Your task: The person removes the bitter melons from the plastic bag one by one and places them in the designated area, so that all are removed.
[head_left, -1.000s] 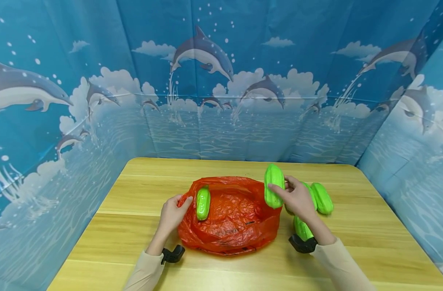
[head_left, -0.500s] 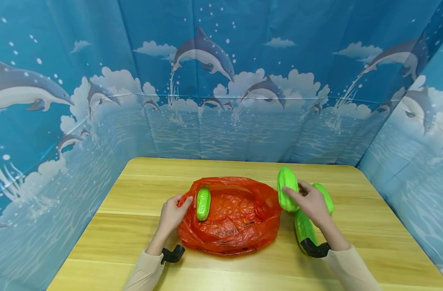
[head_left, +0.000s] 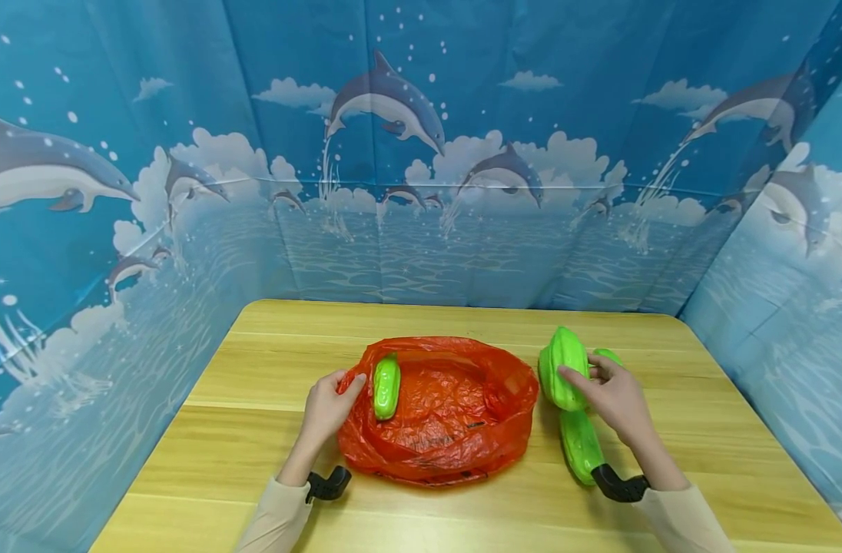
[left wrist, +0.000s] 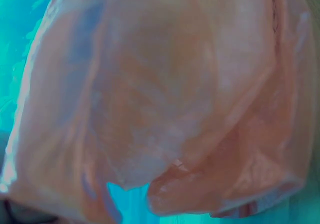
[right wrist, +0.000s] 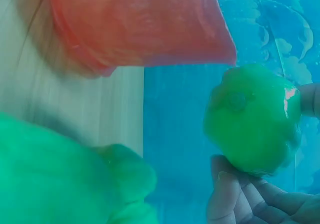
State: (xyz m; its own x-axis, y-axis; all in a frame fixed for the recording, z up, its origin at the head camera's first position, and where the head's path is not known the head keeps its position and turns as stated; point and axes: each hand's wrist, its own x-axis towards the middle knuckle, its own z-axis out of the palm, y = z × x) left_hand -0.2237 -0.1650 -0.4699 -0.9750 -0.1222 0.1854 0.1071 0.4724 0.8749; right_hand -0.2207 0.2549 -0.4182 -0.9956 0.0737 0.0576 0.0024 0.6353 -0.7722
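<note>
My left hand [head_left: 329, 408] pinches the left rim of a red plastic bag [head_left: 455, 455], whose mouth is spread wide on the table. Inside the bag, against its left wall, lies a shiny green toy gourd [head_left: 386, 388]. To the right of the bag, my right hand [head_left: 618, 399] grips a ridged green gourd [head_left: 568, 367] between thumb and fingers, its rounded end [right wrist: 250, 119] facing the right wrist camera. Below the held one, two more gourds partly show: one toward the front [head_left: 581, 449], one behind the fingers [head_left: 609, 355]. The red bag [left wrist: 150, 74] fills most of the left wrist view.
A wooden table [head_left: 207, 461] carries everything. Blue dolphin-print curtain [head_left: 421, 246] hangs behind it and along both sides. Black wrist mounts [head_left: 329, 484] sit at the wrists. The bag's right wall [right wrist: 145, 29] stands close to the held gourd in the right wrist view.
My right hand has moved right and slightly toward me with its gourd, away from the bag's right rim and over the other gourds. The left hand and bag stay put.
</note>
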